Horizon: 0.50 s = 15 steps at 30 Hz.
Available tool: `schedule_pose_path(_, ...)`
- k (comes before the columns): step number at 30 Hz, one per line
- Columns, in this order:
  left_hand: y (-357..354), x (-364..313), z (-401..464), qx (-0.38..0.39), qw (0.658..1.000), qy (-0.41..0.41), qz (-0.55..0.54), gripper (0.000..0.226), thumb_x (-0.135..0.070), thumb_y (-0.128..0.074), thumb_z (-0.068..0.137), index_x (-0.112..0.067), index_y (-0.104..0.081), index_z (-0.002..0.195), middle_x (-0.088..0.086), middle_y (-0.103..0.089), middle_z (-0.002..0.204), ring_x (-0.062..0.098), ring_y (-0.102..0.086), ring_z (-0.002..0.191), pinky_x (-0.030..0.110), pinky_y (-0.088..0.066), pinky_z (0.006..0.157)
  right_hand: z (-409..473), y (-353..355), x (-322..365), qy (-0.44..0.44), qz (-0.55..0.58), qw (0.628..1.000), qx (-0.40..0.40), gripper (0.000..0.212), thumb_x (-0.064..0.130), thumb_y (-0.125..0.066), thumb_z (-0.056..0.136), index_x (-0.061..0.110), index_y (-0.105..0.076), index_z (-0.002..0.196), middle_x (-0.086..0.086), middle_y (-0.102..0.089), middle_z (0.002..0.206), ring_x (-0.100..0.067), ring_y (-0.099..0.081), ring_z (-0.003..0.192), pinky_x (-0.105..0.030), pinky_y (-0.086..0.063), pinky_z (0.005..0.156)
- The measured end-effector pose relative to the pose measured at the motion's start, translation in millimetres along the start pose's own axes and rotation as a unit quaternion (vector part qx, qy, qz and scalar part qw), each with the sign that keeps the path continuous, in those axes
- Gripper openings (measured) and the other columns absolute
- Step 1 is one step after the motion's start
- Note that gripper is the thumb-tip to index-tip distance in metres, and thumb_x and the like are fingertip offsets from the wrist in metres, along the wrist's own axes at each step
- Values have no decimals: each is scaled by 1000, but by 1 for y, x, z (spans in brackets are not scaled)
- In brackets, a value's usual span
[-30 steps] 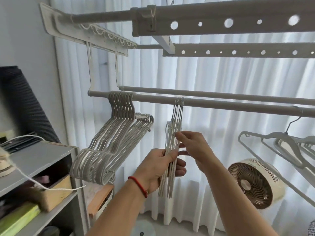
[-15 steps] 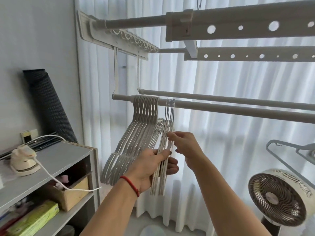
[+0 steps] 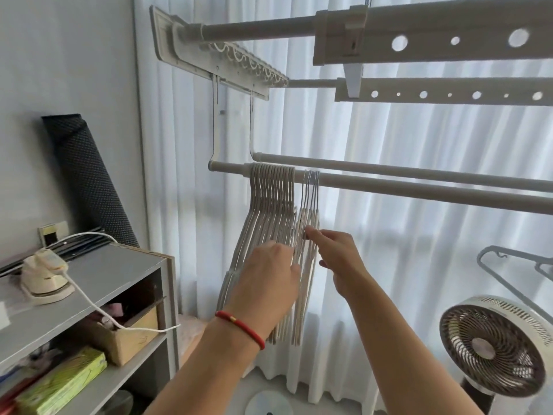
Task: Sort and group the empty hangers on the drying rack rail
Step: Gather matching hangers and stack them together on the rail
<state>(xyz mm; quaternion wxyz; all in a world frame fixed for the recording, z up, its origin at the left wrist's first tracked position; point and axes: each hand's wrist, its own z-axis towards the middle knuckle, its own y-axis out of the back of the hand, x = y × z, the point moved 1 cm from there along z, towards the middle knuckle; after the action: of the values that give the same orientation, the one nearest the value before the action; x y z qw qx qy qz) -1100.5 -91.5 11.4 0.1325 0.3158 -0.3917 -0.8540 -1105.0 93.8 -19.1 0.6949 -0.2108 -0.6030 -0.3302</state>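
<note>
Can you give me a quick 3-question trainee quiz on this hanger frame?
1. True or false: the small bunch of hangers hooks on the same rail as the big bunch.
2. Which wrist wears the red bracelet? A) left B) right
3. Fill in: the right hand pinches the small bunch with its ____.

Key:
1. True; a narrow gap on the rail separates them.
2. A; the left hand is against both bunches lower down.
3. Fingertips, at the bunch's right edge.
</note>
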Motion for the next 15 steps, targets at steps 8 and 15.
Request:
schedule_pose_path(8,-20,21,8,-27,999,-14,41,23,-29,-54,102,-19,-73,110,2,-62,104,21,-59,103,32,-49,90,8,4,3,26,-31,999,-1,25,41,-76,86,21,-83,75,25,-65,54,-1,-57,82,-31,-47,85)
schedule_pose_path(15,-15,38,13,-56,998,-16,9,22,-25,-57,100,-19,-77,92,-4,-63,88,16,-60,86,26,-52,79,8,0,7,32,-63,998,2,27,40,-75,85,16,-83,76,1,-64,73,-9,-58,73,-30,-49,76)
